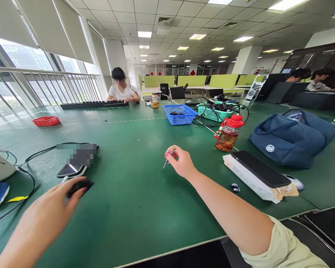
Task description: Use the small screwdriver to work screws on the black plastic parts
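Note:
My left hand (54,204) is closed on a small black object (79,187) at the lower left, above the table near a phone (72,170). Motion blur hides what kind of thing it is. Near the middle, my right hand (180,160) pinches a slim pen-like tool (166,163) with a gold-coloured end. Its thin tip slants down to the left, close to the green tabletop (125,201); whether it touches cannot be made out.
A blue basket (180,118), a teal basket of cables (212,113) and a red-lidded bottle (229,136) stand beyond my right hand. Rightward are a tissue pack (248,178) with a black phone on top and a blue bag (290,139). A red tray (46,121) lies far left. Another person (123,91) sits opposite.

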A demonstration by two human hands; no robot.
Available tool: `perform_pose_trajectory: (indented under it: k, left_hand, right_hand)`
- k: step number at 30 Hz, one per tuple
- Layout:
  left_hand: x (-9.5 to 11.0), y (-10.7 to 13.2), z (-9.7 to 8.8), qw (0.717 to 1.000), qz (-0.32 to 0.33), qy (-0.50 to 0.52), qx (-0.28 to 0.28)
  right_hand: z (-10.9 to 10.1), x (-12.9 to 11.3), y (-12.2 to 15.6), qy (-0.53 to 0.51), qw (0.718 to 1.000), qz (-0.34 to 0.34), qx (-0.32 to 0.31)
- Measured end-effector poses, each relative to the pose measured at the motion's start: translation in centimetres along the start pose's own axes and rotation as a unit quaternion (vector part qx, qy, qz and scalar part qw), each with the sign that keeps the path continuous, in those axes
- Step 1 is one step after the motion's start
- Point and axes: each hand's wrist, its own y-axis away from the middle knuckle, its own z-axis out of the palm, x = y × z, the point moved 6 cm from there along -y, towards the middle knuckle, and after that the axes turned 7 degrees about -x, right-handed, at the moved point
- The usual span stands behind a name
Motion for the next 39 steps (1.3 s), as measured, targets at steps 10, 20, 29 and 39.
perform_pose_trajectory:
  k: [10, 20, 29, 39]
  left_hand:
    - [22.8, -2.1, 4.3, 0.92, 0.369, 0.085, -0.106]
    - [22.1, -3.1, 9.3, 0.919, 0.309, 0.19, -0.153]
    - [22.0, -3.6, 9.2, 0.911, 0.28, 0.253, -0.167]
    - [22.0, -3.5, 9.3, 0.91, 0.281, 0.255, -0.165]
  right_hand:
    - [-0.6, -0.2, 0.1, -0.001, 0.999, -0.019, 0.047]
    - [-0.4, -2.5, 1.4, -0.046, 0.995, -0.049, 0.069]
    - [0.8, -2.0, 1.3, -0.033, 0.998, -0.041, 0.02]
    - [1.1, -1.7, 0.9, -0.019, 0.999, -0.028, -0.015]
